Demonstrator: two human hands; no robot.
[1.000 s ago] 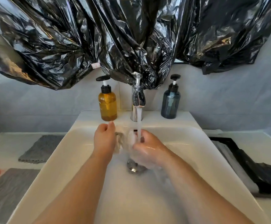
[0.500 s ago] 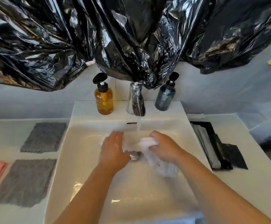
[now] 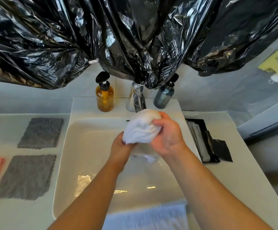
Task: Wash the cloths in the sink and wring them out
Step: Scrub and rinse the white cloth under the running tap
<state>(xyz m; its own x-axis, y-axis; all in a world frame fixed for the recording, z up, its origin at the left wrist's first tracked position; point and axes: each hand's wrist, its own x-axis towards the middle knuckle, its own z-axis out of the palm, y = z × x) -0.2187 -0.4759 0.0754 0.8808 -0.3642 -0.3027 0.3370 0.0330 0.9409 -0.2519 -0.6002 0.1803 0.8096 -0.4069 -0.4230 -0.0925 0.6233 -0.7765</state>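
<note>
A pale blue towel [image 3: 145, 216] drapes over the near rim of the sink [image 3: 85, 163], whose basin glistens wet. Above it, the left hand [image 3: 120, 146] and right hand [image 3: 166, 135] both clench the bunched white cloth [image 3: 141, 128] in front of the tap [image 3: 137, 100]. Flanking the tap are an amber pump bottle [image 3: 104, 97] and a blue-grey pump bottle [image 3: 164, 97]; their fill levels are unreadable.

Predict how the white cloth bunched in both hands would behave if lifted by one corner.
Probably floppy: the white cloth folds and bulges where the left hand and right hand squeeze it. Likely heavy for its size, as it seems wet, held over the sink.
</note>
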